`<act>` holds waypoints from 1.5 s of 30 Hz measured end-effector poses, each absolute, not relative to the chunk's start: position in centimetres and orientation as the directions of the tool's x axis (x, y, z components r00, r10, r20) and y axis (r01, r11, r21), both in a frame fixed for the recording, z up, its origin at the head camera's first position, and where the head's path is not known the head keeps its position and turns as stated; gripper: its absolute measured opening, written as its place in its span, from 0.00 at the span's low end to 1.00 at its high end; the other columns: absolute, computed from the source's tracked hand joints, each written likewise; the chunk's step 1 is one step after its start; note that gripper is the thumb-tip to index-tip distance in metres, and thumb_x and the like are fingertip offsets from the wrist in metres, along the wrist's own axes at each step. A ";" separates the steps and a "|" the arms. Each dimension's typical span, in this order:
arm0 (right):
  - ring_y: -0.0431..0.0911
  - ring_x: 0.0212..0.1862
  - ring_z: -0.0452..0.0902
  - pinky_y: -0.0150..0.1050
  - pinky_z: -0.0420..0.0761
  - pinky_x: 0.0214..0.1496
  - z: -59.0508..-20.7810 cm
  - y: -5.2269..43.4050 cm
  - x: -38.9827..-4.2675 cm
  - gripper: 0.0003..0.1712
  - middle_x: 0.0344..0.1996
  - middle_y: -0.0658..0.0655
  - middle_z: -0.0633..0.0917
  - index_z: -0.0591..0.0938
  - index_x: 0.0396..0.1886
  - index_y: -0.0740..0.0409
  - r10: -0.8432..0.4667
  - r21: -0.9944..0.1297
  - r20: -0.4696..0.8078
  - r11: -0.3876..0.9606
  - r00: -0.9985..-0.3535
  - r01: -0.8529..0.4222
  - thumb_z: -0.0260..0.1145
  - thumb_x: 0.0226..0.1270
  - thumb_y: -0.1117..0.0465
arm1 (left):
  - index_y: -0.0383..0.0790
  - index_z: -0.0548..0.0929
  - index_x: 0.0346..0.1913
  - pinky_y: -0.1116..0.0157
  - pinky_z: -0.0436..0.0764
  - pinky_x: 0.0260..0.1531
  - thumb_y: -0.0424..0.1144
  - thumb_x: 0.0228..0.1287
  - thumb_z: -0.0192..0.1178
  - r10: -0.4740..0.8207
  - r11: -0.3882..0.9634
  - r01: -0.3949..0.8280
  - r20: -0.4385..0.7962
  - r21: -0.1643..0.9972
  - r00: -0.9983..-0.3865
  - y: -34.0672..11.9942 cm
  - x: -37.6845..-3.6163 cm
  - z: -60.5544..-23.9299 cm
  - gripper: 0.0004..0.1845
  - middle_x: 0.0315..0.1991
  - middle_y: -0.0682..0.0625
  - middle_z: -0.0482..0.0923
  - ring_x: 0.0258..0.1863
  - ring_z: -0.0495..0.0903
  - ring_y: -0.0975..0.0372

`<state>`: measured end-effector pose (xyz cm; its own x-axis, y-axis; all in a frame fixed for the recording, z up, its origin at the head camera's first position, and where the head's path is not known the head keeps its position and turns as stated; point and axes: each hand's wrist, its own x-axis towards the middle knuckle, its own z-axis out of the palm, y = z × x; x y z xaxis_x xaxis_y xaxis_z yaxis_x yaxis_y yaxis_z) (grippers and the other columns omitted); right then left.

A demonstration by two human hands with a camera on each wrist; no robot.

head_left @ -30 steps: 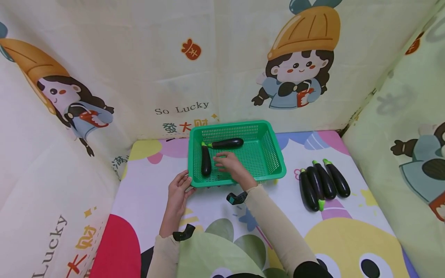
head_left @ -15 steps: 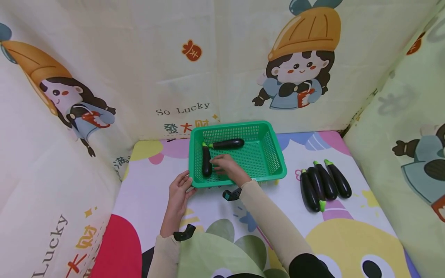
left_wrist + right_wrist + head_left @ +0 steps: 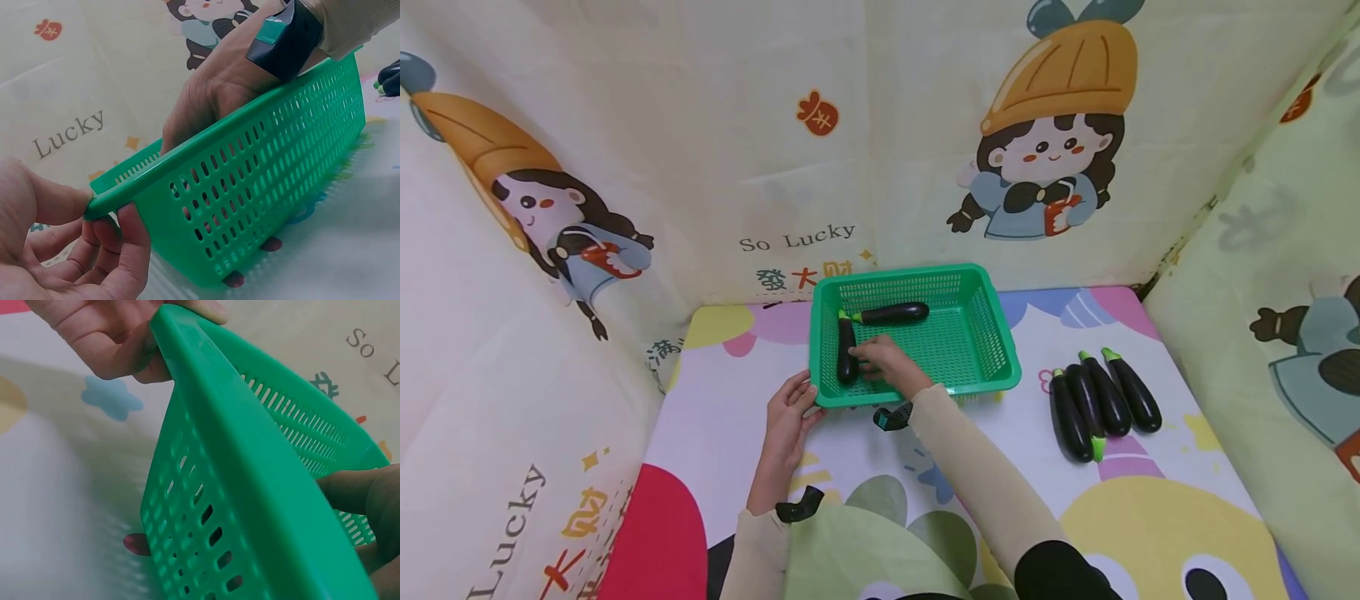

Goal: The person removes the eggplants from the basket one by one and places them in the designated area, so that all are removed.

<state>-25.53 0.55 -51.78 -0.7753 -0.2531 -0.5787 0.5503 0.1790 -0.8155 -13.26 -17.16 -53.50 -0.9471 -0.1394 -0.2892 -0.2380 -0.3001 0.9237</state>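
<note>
Here, a person's left hand [image 3: 787,408] pinches the near-left corner of a green plastic basket [image 3: 992,337], thumb on top of the rim and fingers curled beneath it, as the left wrist view shows up close. The right hand [image 3: 886,365] reaches over the near rim into the basket, its grip resting on the mesh floor with fingertips touching a dark eggplant [image 3: 847,352] that lies just to its left, running front to back; whether those fingers curl around the eggplant cannot be told from these views. A second eggplant [image 3: 891,313] lies crosswise just beyond the right hand, near the basket's far wall, its green cap close to the first one's cap.

Well off to the right of both hands, three more eggplants [image 3: 1103,400] lie side by side and touching on the table [image 3: 715,417], which is covered in a bright cartoon-printed cloth with pink, yellow, green and red shapes. Beige sleeves cover both forearms, and a small black device [image 3: 891,415] sits at the right wrist.

Around the table stand cream fabric walls [image 3: 715,125] printed with a cartoon girl in an orange hat, Chinese characters and the words "So Lucky".
</note>
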 end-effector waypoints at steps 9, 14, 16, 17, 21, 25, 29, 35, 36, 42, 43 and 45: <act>0.57 0.56 0.81 0.52 0.86 0.60 -51.8 0.4 -25.5 0.22 0.59 0.66 0.80 0.78 0.63 0.69 -0.265 -0.796 -0.603 0.142 -0.752 0.588 0.67 0.76 0.62 | 0.36 0.71 0.73 0.67 0.87 0.39 0.32 0.80 0.55 -0.149 -0.297 -0.235 -0.288 0.926 -0.946 -17.0 -13.2 -53.5 0.23 0.47 0.54 0.81 0.37 0.84 0.66; 0.59 0.56 0.82 0.54 0.86 0.60 -51.9 0.4 -25.5 0.22 0.56 0.66 0.82 0.77 0.64 0.70 -0.279 -0.801 -0.595 0.119 -0.754 0.587 0.67 0.75 0.65 | 0.36 0.70 0.73 0.67 0.87 0.40 0.33 0.80 0.56 -0.148 -0.288 -0.234 -0.284 0.929 -0.947 -17.0 -13.2 -53.4 0.23 0.48 0.53 0.80 0.37 0.85 0.66; 0.61 0.57 0.83 0.54 0.86 0.59 -51.9 0.4 -25.5 0.22 0.56 0.66 0.82 0.77 0.63 0.71 -0.282 -0.804 -0.590 0.116 -0.757 0.583 0.67 0.74 0.66 | 0.36 0.70 0.73 0.67 0.87 0.40 0.33 0.80 0.56 -0.147 -0.290 -0.233 -0.284 0.928 -0.947 -17.0 -13.2 -53.4 0.23 0.48 0.52 0.79 0.37 0.85 0.66; 0.61 0.57 0.83 0.54 0.86 0.59 -52.0 0.4 -25.5 0.22 0.56 0.66 0.82 0.78 0.63 0.71 -0.283 -0.806 -0.587 0.115 -0.758 0.581 0.67 0.74 0.66 | 0.36 0.70 0.73 0.67 0.87 0.40 0.33 0.80 0.56 -0.147 -0.289 -0.233 -0.283 0.929 -0.948 -17.0 -13.2 -53.4 0.23 0.48 0.52 0.79 0.37 0.85 0.66; 0.62 0.58 0.82 0.54 0.86 0.59 -52.1 0.3 -25.5 0.25 0.59 0.68 0.80 0.76 0.66 0.72 -0.283 -0.807 -0.586 0.115 -0.760 0.579 0.68 0.73 0.67 | 0.36 0.70 0.73 0.67 0.87 0.39 0.33 0.80 0.56 -0.148 -0.288 -0.229 -0.280 0.930 -0.948 -17.0 -13.2 -53.4 0.23 0.49 0.52 0.79 0.37 0.85 0.66; 0.60 0.56 0.83 0.53 0.86 0.60 -52.1 0.4 -25.5 0.29 0.62 0.68 0.79 0.73 0.69 0.71 -0.281 -0.805 -0.588 0.116 -0.758 0.582 0.69 0.73 0.66 | 0.36 0.70 0.73 0.66 0.87 0.41 0.34 0.80 0.56 -0.148 -0.280 -0.229 -0.278 0.932 -0.949 -16.9 -13.2 -53.4 0.23 0.49 0.52 0.79 0.38 0.85 0.66; 0.56 0.52 0.83 0.52 0.87 0.58 -52.0 0.5 -25.5 0.30 0.61 0.68 0.79 0.72 0.70 0.71 -0.270 -0.802 -0.594 0.119 -0.758 0.586 0.69 0.73 0.66 | 0.37 0.71 0.73 0.66 0.88 0.41 0.34 0.80 0.56 -0.151 -0.276 -0.232 -0.280 0.933 -0.948 -16.8 -13.2 -53.4 0.23 0.50 0.52 0.79 0.39 0.85 0.66; 0.54 0.49 0.82 0.50 0.87 0.57 -51.6 0.8 -25.4 0.27 0.57 0.66 0.82 0.74 0.67 0.71 -0.252 -0.802 -0.594 0.123 -0.764 0.584 0.69 0.72 0.66 | 0.37 0.71 0.74 0.67 0.87 0.40 0.34 0.80 0.55 -0.151 -0.278 -0.235 -0.284 0.931 -0.947 -16.8 -13.1 -53.4 0.23 0.50 0.52 0.79 0.39 0.85 0.66; 0.54 0.49 0.82 0.51 0.87 0.58 -51.5 0.9 -25.4 0.27 0.57 0.66 0.82 0.74 0.67 0.71 -0.251 -0.802 -0.595 0.122 -0.764 0.585 0.69 0.72 0.66 | 0.37 0.71 0.74 0.67 0.87 0.40 0.34 0.80 0.55 -0.152 -0.280 -0.235 -0.285 0.931 -0.947 -16.8 -13.1 -53.4 0.23 0.50 0.52 0.79 0.38 0.85 0.66; 0.58 0.57 0.80 0.54 0.84 0.63 -50.7 1.6 -25.3 0.28 0.61 0.66 0.81 0.73 0.68 0.67 -0.232 -0.809 -0.584 0.088 -0.778 0.581 0.69 0.72 0.66 | 0.36 0.70 0.73 0.67 0.87 0.40 0.33 0.80 0.55 -0.152 -0.283 -0.237 -0.287 0.929 -0.946 -16.9 -13.1 -53.3 0.23 0.48 0.54 0.80 0.38 0.84 0.66; 0.59 0.59 0.79 0.55 0.84 0.63 -50.5 1.7 -25.3 0.28 0.61 0.66 0.80 0.73 0.68 0.66 -0.228 -0.812 -0.579 0.084 -0.783 0.577 0.69 0.72 0.66 | 0.36 0.70 0.73 0.67 0.87 0.39 0.33 0.80 0.55 -0.151 -0.284 -0.238 -0.289 0.929 -0.945 -16.9 -13.1 -53.3 0.23 0.48 0.54 0.80 0.38 0.84 0.66; 0.61 0.62 0.77 0.57 0.83 0.64 -50.2 1.9 -25.2 0.28 0.63 0.66 0.80 0.73 0.69 0.66 -0.223 -0.817 -0.572 0.074 -0.789 0.572 0.68 0.72 0.66 | 0.37 0.71 0.73 0.67 0.87 0.39 0.34 0.80 0.55 -0.149 -0.288 -0.241 -0.292 0.927 -0.945 -17.0 -13.1 -53.4 0.23 0.48 0.54 0.79 0.38 0.84 0.66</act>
